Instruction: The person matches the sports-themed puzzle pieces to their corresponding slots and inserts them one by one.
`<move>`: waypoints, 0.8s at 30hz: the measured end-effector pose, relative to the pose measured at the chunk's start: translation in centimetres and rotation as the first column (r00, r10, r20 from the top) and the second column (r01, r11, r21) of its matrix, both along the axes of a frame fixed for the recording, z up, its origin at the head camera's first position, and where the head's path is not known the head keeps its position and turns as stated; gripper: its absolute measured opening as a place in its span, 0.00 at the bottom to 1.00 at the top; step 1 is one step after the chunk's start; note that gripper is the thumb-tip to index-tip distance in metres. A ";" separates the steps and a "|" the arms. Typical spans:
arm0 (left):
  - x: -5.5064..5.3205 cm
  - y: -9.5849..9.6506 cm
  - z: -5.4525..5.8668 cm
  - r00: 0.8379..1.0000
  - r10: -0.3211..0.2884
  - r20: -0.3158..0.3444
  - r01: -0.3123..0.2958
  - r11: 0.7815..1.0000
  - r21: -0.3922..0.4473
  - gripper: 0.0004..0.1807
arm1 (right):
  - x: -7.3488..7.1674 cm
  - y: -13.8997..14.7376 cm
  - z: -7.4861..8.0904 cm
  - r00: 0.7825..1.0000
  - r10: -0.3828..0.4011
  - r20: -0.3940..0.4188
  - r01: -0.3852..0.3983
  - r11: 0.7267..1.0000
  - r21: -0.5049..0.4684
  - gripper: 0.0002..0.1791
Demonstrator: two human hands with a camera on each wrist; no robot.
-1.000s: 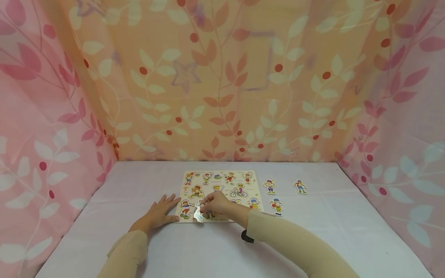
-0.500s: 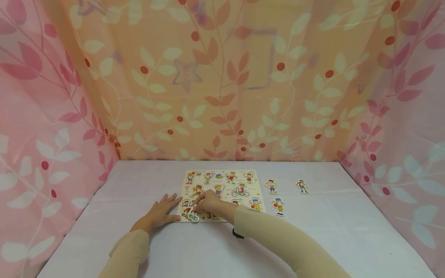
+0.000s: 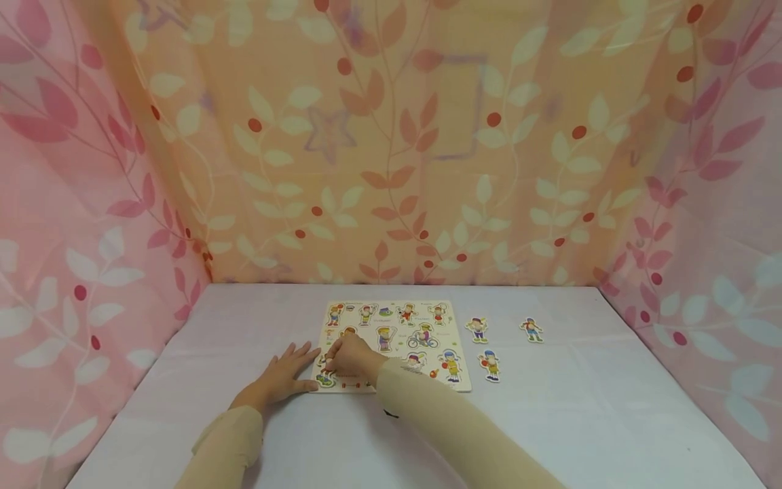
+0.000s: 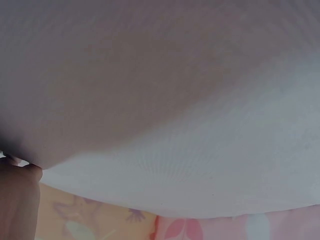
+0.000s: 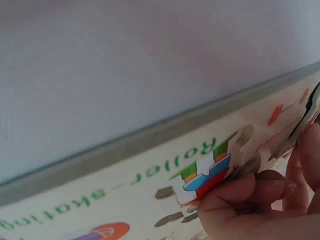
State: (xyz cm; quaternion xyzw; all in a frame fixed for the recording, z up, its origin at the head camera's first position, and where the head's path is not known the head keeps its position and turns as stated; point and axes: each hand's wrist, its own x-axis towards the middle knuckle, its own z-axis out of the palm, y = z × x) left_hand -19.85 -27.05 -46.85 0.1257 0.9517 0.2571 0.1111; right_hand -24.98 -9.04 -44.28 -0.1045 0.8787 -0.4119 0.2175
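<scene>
My right hand (image 3: 354,358) is over the lower left corner of the puzzle board (image 3: 397,380), its thumb and fingertips pinching a puzzle piece (image 3: 326,380) close over the printed boy figure there. Most of that piece is hidden behind the fingers; in the right wrist view its pale edge shows beside the fingertips (image 5: 306,135). My left hand (image 3: 277,375) lies flat with spread fingers on the white cloth, fingertips and thumb at the board's left edge. In the left wrist view only a bit of that hand (image 4: 20,195) shows at the left.
Right of the board lie three loose puzzle pieces: one with a bat (image 3: 478,330), one with a backpack (image 3: 531,330) and one with a ball (image 3: 489,366). A white cloth (image 3: 580,421) covers the table. Leaf-patterned curtains (image 3: 391,136) stand at the back and sides.
My right hand has moved left along the board's lower row with the piece, from the middle figure to the corner. The left hand has stayed in place.
</scene>
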 end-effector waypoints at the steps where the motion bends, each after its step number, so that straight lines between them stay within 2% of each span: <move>1: 0.0 0.0 0.1 1.000 -0.001 -0.001 0.001 1.000 -0.001 0.44 | 0.0 0.0 0.1 1.000 -0.005 0.020 0.006 1.000 -0.012 0.05; 6: -0.1 -0.1 0.1 1.000 0.000 0.004 0.000 1.000 -0.004 0.43 | -0.3 -0.2 -0.1 1.000 0.029 0.003 -0.029 1.000 0.008 0.04; 9: 0.0 -0.2 0.0 1.000 -0.002 0.001 0.002 1.000 -0.005 0.43 | -0.3 -0.2 -0.4 0.993 0.082 -0.083 -0.075 0.994 0.083 0.04; 12: 0.1 -0.2 -0.1 1.000 -0.007 -0.010 0.007 1.000 -0.002 0.43 | -0.2 -0.1 -0.5 0.985 0.120 -0.122 -0.106 0.987 0.120 0.05; 16: 0.0 -0.2 -0.3 1.000 -0.007 -0.019 0.007 1.000 0.000 0.43 | 0.0 0.4 -0.2 0.985 0.135 -0.108 -0.122 0.986 0.117 0.01; 21: -0.2 -0.2 -0.4 1.000 -0.004 -0.014 0.004 1.000 -0.015 0.43 | -0.1 1.8 0.3 0.969 0.216 -0.122 -0.200 0.971 0.128 0.14; 24: -0.2 -0.2 -0.2 1.000 -0.001 -0.011 0.001 1.000 -0.017 0.43 | -0.2 3.2 0.8 0.969 0.233 -0.088 -0.227 0.972 0.065 0.15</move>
